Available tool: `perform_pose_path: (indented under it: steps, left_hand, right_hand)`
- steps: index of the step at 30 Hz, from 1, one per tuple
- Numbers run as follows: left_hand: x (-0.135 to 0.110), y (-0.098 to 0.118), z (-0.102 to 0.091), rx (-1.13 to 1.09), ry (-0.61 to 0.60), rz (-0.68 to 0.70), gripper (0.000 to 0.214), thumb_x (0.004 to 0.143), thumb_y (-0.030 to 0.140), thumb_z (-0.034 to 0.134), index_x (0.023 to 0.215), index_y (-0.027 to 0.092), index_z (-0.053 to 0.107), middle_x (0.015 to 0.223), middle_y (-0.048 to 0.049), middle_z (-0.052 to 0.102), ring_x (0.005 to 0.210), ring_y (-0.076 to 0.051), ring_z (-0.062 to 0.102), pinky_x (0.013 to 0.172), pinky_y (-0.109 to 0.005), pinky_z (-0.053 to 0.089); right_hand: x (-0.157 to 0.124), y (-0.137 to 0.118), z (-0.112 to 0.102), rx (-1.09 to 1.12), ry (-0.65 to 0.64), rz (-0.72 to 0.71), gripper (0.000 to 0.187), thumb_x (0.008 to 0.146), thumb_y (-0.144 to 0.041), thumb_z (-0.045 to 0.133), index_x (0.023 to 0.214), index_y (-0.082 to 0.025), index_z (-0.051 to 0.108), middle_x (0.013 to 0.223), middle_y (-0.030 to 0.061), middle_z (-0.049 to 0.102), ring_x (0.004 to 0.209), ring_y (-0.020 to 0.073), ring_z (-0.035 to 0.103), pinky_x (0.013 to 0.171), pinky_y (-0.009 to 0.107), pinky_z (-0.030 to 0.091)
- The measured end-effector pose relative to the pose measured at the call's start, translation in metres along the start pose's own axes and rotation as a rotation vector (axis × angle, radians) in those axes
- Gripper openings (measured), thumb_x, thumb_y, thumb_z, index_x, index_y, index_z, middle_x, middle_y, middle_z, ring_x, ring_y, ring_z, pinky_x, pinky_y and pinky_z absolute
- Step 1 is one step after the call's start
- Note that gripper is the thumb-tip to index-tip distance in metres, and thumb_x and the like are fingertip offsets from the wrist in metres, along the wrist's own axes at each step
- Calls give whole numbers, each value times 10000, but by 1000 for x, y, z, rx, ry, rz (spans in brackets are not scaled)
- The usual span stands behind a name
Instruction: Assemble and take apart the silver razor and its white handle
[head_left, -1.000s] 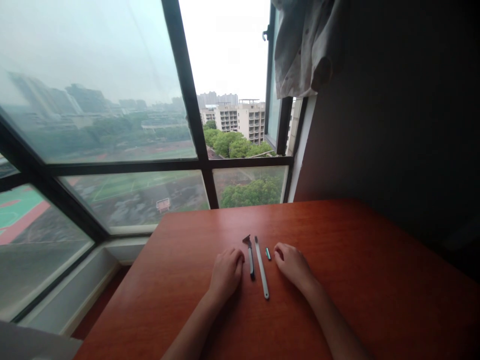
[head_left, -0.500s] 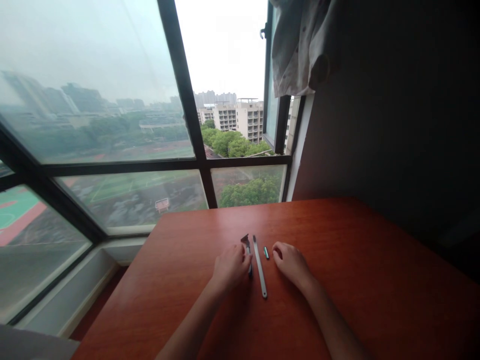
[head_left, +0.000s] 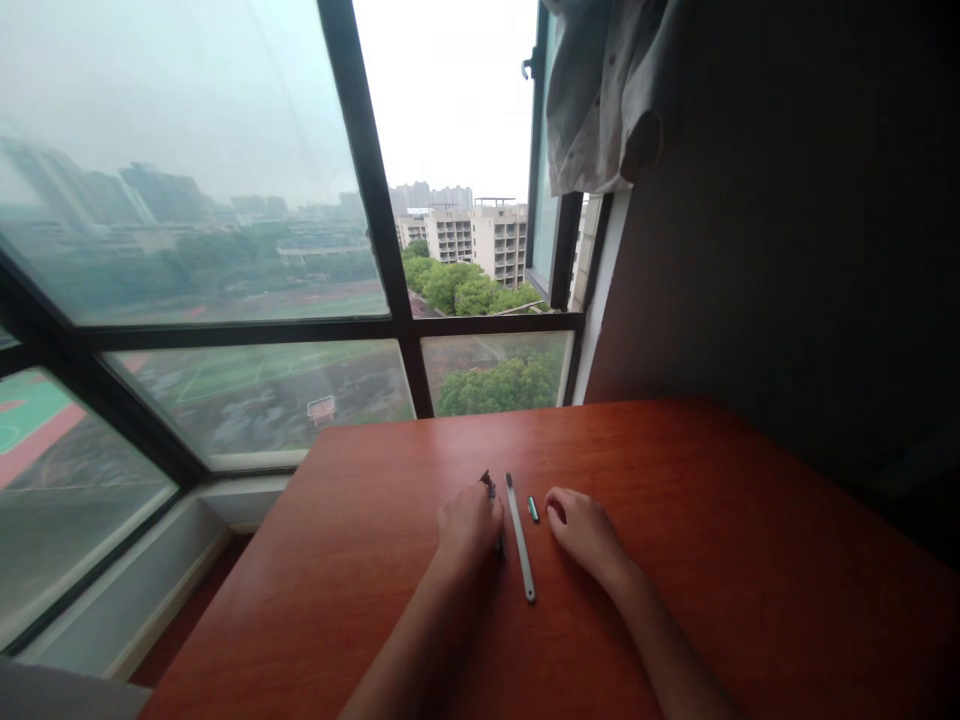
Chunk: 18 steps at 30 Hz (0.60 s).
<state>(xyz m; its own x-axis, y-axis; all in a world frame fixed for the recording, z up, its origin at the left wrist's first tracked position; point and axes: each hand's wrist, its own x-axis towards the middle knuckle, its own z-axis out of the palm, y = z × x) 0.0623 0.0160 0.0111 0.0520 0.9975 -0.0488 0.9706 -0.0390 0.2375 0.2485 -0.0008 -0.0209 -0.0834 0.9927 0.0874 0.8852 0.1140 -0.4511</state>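
My left hand [head_left: 469,522] is closed around a dark razor [head_left: 486,480], whose head sticks out past the fingers. Most of its handle is hidden behind the hand. Just right of it lies a grey toothbrush [head_left: 520,540], bristle end away from me and a hole in the near end of its handle. A small green and dark razor cartridge [head_left: 533,509] rests between the toothbrush and my right hand [head_left: 581,528]. That hand sits on the table with its fingers loosely curled in; I see nothing held in it, and it does not touch the cartridge.
The reddish-brown wooden table [head_left: 360,560] reaches up to a large window with a dark frame [head_left: 405,325]. One window sash [head_left: 566,250] stands open, with a grey curtain [head_left: 600,110] hanging beside it. A dark wall [head_left: 765,250] is on the right.
My left hand has turned over the razor, so less of its handle shows and its head is tilted differently. My right hand, the toothbrush and the cartridge stay where they were.
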Motion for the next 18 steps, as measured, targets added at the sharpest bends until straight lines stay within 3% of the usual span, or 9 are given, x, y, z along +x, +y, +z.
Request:
perform_pose_path:
  steps: [7, 9, 13, 18]
  left_hand:
    - [6, -15, 1, -415, 10, 50, 220, 856, 292, 433, 692, 182, 531, 681, -33, 608, 671, -184, 587, 602, -255, 386]
    - [4, -17, -2, -637, -51, 96, 226, 860, 317, 424, 687, 187, 488, 654, 0, 563, 632, -154, 551, 580, -235, 386]
    - [-7, -23, -10, -1220, -307, 93, 231, 828, 407, 507, 779, 182, 487, 685, 14, 549, 622, -138, 552, 618, -249, 432]
    - [-18, -33, -11, -1415, -360, 116, 356, 790, 510, 615, 888, 178, 532, 702, 25, 521, 621, -119, 533, 603, -230, 398]
  right_hand:
    - [0, 3, 3, 21, 13, -15, 175, 867, -159, 472, 849, -217, 636, 881, 38, 709, 832, 174, 640, 678, 232, 357]
    - [0, 3, 3, 30, 17, -17, 175, 862, -154, 473, 849, -220, 634, 878, 34, 708, 828, 173, 639, 675, 232, 355]
    - [0, 3, 3, 35, 22, -23, 178, 861, -154, 472, 841, -222, 635, 871, 34, 708, 818, 172, 636, 666, 234, 350]
    - [0, 1, 2, 35, 23, -22, 181, 860, -156, 471, 837, -220, 638, 864, 37, 708, 809, 174, 637, 652, 238, 347]
